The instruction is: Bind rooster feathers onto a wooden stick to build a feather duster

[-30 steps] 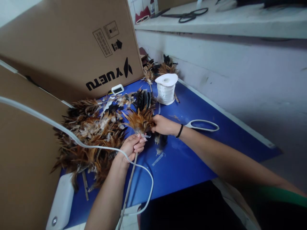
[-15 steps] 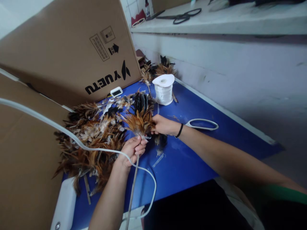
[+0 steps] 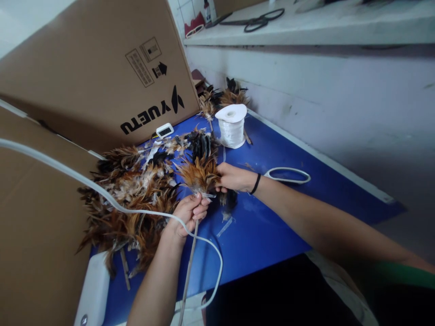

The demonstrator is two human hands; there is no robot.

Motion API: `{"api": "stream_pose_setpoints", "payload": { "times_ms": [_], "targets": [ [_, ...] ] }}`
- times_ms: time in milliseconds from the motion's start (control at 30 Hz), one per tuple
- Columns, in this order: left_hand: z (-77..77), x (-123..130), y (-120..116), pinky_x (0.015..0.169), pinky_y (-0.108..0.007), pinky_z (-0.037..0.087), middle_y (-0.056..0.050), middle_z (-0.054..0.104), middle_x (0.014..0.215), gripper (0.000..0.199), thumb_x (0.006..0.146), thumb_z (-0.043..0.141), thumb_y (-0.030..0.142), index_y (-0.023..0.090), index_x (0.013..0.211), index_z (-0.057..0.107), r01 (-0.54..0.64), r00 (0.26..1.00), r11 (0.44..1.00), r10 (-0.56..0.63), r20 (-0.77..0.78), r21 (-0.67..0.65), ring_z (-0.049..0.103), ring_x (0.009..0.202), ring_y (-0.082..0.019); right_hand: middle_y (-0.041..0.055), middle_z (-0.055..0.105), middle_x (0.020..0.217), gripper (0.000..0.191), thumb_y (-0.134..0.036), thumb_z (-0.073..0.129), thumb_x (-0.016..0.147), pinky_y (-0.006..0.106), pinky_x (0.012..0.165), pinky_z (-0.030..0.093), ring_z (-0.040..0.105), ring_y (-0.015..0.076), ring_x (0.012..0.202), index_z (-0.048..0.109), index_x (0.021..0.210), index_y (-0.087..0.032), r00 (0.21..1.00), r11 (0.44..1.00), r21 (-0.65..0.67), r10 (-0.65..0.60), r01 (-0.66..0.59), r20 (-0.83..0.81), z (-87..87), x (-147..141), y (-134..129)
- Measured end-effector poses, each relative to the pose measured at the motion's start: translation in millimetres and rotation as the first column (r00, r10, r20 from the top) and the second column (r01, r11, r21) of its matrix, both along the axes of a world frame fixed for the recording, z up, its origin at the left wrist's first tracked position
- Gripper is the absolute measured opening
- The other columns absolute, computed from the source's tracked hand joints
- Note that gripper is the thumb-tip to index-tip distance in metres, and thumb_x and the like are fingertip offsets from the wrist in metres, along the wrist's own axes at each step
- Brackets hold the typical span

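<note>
My left hand [image 3: 190,213] is closed round a thin stick [image 3: 190,267] just below the brown and black feathers [image 3: 199,174] bunched at its top. A strip of clear tape or ribbon [image 3: 209,196] pokes out by the thumb. At the right side of the bunch my right hand [image 3: 233,177] is closed, its fingertips partly hidden by feathers; what they pinch cannot be made out. Below it a dark feather tuft [image 3: 228,203] lies on the blue table [image 3: 268,226] beside a short clear strip [image 3: 224,227].
A large pile of feathers [image 3: 136,203] covers the table's left. A white spool [image 3: 232,127] and white-handled scissors [image 3: 288,175] lie beyond my right hand. A white cable [image 3: 136,211] crosses my left wrist. A cardboard box [image 3: 102,68] stands behind; dark scissors [image 3: 258,21] rest on the shelf.
Both hands keep nearly the same grip and place. The whole view has shifted very slightly.
</note>
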State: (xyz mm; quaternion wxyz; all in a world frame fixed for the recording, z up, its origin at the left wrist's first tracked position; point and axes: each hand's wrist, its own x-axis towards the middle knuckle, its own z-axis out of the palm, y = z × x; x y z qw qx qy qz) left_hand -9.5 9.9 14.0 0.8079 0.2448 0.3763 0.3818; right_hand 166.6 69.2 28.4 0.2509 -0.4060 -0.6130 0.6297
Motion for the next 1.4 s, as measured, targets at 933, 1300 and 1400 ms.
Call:
{"api": "stream_pose_setpoints", "payload": {
  "times_ms": [933, 1300, 1400],
  "targets": [
    [1.9, 0.9, -2.1, 0.035, -0.011, 0.019, 0.001, 0.044, 0.061, 0.024, 0.077, 0.064, 0.026, 0.009, 0.066, 0.05, 0.111, 0.992, 0.99, -0.105, -0.074, 0.084, 0.027, 0.038, 0.002, -0.0025, 0.057, 0.061, 0.02, -0.007, 0.059, 0.069, 0.017, 0.039, 0.039, 0.052, 0.0084, 0.05, 0.05, 0.084, -0.016, 0.969, 0.992, -0.024, -0.123, 0.12, -0.216, -6.9, -7.4, -3.5],
    [9.2, -12.1, 4.0, 0.034, -0.008, 0.024, 0.002, 0.043, 0.064, 0.012, 0.082, 0.055, 0.014, 0.008, 0.072, 0.052, -0.101, 0.993, 0.99, 0.095, 0.071, 0.098, 0.026, 0.039, 0.003, 0.0077, 0.057, 0.1, 0.016, -0.018, 0.049, 0.082, 0.03, 0.078, 0.045, 0.056, 0.0153, 0.085, 0.053, 0.098, -0.017, 0.869, 0.629, 0.694, -0.495, 0.35, 0.01, 2.3, -2.2, -32.8],
    [8.1, -13.1, 4.9, 0.034, -0.008, 0.024, 0.002, 0.044, 0.064, 0.016, 0.083, 0.055, 0.015, 0.008, 0.068, 0.051, -0.125, 0.991, 0.986, 0.118, 0.066, 0.111, 0.027, 0.039, 0.003, 0.0069, 0.06, 0.092, 0.01, -0.018, 0.048, 0.083, 0.032, 0.085, 0.04, 0.054, 0.0173, 0.089, 0.057, 0.087, -0.017, 0.905, 0.552, 0.796, -0.425, 0.247, 0.014, 5.2, -9.3, -44.6]
  ]
}}
